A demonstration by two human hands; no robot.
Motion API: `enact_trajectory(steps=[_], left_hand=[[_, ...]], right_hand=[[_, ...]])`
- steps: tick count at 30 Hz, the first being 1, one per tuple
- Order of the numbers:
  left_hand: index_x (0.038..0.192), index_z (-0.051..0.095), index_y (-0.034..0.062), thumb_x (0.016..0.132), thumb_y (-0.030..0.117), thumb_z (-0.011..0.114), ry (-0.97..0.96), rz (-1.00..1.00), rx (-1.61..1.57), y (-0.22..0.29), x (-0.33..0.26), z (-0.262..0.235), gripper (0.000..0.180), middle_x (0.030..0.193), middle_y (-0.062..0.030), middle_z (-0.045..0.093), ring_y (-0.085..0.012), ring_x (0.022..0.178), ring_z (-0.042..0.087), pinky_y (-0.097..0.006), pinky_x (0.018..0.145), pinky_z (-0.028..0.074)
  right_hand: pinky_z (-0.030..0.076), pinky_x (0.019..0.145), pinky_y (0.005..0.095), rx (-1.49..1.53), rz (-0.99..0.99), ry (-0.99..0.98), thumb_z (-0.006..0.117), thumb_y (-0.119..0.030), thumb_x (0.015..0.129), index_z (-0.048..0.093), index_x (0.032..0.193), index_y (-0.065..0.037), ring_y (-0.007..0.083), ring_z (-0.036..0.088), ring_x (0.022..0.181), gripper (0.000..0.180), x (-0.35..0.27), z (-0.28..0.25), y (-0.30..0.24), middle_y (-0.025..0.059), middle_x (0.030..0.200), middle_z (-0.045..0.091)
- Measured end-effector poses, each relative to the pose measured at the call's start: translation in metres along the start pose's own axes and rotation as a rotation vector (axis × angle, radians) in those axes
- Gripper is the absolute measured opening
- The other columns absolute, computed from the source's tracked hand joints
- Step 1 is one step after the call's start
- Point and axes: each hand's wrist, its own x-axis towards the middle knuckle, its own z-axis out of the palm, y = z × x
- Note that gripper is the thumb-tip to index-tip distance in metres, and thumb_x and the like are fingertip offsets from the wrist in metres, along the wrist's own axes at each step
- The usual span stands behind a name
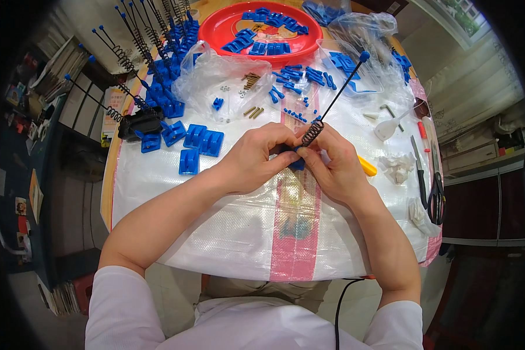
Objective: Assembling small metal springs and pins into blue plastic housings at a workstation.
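Near the middle of the table, both my hands are closed round the lower end of a thin black rod with a coil spring (pixel 313 132). The rod slants up to the right and ends in a blue tip (pixel 364 56). My left hand (pixel 256 156) pinches at its base from the left. From the other side my right hand (pixel 336 163) grips just below the spring, thumb against it. A bit of a blue plastic piece (pixel 298 165) shows under my fingers; the rest of it is hidden by them. A yellow handle (pixel 367 165) lies beside my right hand.
Blue bases with springs and rods (pixel 163 87) crowd the left. Loose blue bases (pixel 203 140) lie nearer. Behind are a red tray (pixel 216 38), small blue parts (pixel 297 76), brass screws (pixel 253 112) and plastic bags (pixel 221 76). A knife (pixel 420 175) and scissors (pixel 436 198) lie right.
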Motion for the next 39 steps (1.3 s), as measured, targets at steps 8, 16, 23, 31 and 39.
enact_trajectory(steps=[8,16,23,31,39], left_hand=[[0.1,0.063,-0.0019,0.091,0.006,0.07,0.007,0.004,-0.029,-0.0004,-0.0007,0.0011,0.014,0.095,-0.0098,0.06,-0.0161,0.082,0.062,-0.03,0.073,0.051],[0.101,0.063,-0.0021,0.09,0.005,0.07,0.005,0.011,-0.016,-0.0011,-0.0003,0.0006,0.015,0.095,-0.01,0.06,-0.0169,0.082,0.062,-0.031,0.074,0.051],[0.101,0.063,-0.0022,0.09,0.005,0.07,0.002,-0.001,-0.006,0.0024,-0.0002,-0.0001,0.014,0.095,-0.01,0.06,-0.017,0.083,0.062,-0.03,0.074,0.051],[0.102,0.064,-0.0019,0.09,0.005,0.07,0.004,0.01,0.005,0.0001,-0.0002,0.0008,0.015,0.094,-0.0102,0.06,-0.0169,0.083,0.062,-0.03,0.074,0.051],[0.101,0.063,-0.0024,0.091,0.005,0.069,0.002,0.005,-0.021,0.0012,-0.0002,0.0007,0.014,0.095,-0.0106,0.06,-0.0165,0.083,0.062,-0.03,0.074,0.051]], right_hand=[[0.052,0.071,0.0364,-0.002,0.004,0.0,0.066,0.001,0.087,0.06,0.098,-0.001,0.0292,0.064,0.082,0.012,0.0,0.0,-0.0003,0.0125,0.096,0.061],[0.051,0.07,0.0362,0.009,0.023,-0.007,0.066,0.001,0.088,0.06,0.097,-0.001,0.0292,0.064,0.082,0.011,0.0001,-0.0002,-0.0009,0.0126,0.096,0.061],[0.051,0.071,0.0363,0.007,0.024,-0.008,0.066,0.001,0.088,0.059,0.097,-0.001,0.0297,0.064,0.082,0.011,0.0001,-0.0007,-0.0023,0.0128,0.096,0.061],[0.051,0.072,0.0365,0.004,0.003,0.0,0.066,0.001,0.088,0.059,0.098,-0.001,0.0299,0.064,0.083,0.012,-0.0001,-0.0004,-0.0007,0.0131,0.098,0.061],[0.052,0.071,0.0361,-0.004,-0.011,0.003,0.066,0.001,0.088,0.06,0.098,0.0,0.0292,0.065,0.082,0.012,0.0002,-0.0001,-0.0001,0.013,0.098,0.062]])
